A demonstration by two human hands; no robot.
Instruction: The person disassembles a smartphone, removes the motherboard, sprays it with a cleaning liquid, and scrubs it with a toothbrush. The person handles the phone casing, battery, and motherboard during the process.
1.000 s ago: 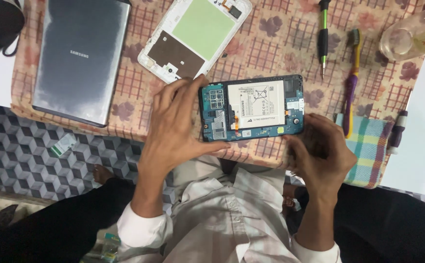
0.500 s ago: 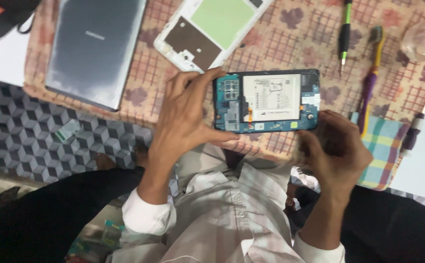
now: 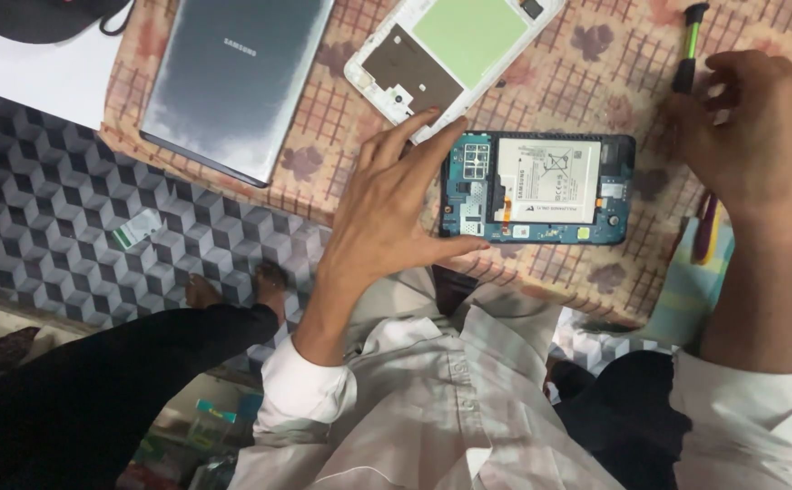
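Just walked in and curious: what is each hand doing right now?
Left hand: open, fingers steadying the left end of the opened tablet.
Right hand: curled at the green-handled tool; grip cannot be told.

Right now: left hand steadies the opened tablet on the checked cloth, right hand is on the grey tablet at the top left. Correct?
Not quite. The left hand does steady the opened tablet on the checked cloth, but the right hand is over at the far right by the green-handled tool, not on the grey tablet, which lies untouched. The head view shows it.
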